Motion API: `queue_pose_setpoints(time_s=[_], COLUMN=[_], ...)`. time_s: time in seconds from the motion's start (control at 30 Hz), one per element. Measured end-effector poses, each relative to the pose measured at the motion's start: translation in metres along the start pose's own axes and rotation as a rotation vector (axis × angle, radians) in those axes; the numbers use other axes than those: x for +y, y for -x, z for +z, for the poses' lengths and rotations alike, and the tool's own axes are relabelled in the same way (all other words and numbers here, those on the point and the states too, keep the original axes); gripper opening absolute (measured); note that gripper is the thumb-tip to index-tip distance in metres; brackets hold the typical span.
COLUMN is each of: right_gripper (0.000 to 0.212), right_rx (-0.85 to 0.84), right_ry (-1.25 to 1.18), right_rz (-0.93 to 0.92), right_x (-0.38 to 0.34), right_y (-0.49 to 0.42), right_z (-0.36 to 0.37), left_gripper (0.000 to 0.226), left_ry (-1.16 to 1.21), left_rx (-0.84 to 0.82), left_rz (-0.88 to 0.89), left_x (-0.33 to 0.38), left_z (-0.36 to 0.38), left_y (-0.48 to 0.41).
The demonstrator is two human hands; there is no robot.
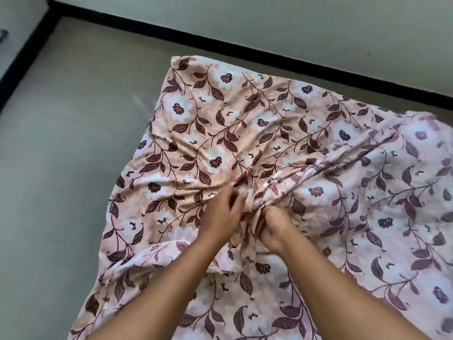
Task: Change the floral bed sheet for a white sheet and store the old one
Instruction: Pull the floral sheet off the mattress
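My right hand (272, 229) is clamped on a bunch of the floral sheet (220, 123), fingers curled down into the cloth so that folds rise around the knuckles. My left hand (221, 212) lies just beside it, nearly touching. Its fingers (236, 200) are spread and almost straight, with the tips resting on the same gathered ridge; they are a little blurred. Both my forearms are bare and come in from the near edge.

The sheet spreads out beneath and all round both hands. From my right hand a thick ridge of creases runs away to the far right. Beyond my left hand the cloth lies flatter, printed side up, pink with dark leaves and white flowers, out to a corner at the far end. To the right of my right hand, and on the near side under my arms, the paler back of the cloth is turned up.

Left of my left hand is grey floor (61, 155). Past the sheet's far corner a black skirting strip (245, 47) runs along the foot of a pale wall (294, 18).
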State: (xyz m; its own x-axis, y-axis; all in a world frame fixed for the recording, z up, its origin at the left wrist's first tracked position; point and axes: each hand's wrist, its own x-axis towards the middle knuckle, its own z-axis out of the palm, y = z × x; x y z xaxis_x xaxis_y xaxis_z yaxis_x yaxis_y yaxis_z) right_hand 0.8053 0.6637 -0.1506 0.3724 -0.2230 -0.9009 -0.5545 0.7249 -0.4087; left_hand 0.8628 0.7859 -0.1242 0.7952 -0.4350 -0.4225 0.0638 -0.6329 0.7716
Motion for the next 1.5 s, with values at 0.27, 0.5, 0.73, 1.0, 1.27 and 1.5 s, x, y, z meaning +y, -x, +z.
queue_pose_setpoints(time_s=[0.27,0.5,0.73,1.0,1.27,1.5], right_gripper=[0.033,0.028,0.017,0.038,0.069,0.084], right_rx=[-0.064,-0.076,-0.07,0.026,0.1,0.057], right_ry=[0.44,0.583,0.73,1.101,1.478,1.602], right_rz=[0.012,-0.029,-0.234,-0.398,-0.361,-0.331], right_x=[0.031,0.016,-0.019,-0.042,-0.023,0.001], right_y=[0.003,0.01,0.015,0.001,-0.033,-0.054], right_z=[-0.027,-0.014,0.04,0.085,0.042,0.029], left_gripper=[0.054,0.029,0.009,0.017,0.034,0.018], left_ry=[0.118,0.379,0.781,0.607,0.012,0.287], left_rx=[-0.442,-0.186,0.615,0.881,0.604,0.718], left_rz=[-0.464,-0.434,-0.013,-0.006,-0.356,-0.242], left_x=[0.003,0.029,0.08,0.035,-0.03,-0.034], left_z=[0.06,0.063,-0.08,-0.227,-0.178,-0.208], left_y=[-0.088,-0.111,-0.198,-0.277,-0.257,-0.277])
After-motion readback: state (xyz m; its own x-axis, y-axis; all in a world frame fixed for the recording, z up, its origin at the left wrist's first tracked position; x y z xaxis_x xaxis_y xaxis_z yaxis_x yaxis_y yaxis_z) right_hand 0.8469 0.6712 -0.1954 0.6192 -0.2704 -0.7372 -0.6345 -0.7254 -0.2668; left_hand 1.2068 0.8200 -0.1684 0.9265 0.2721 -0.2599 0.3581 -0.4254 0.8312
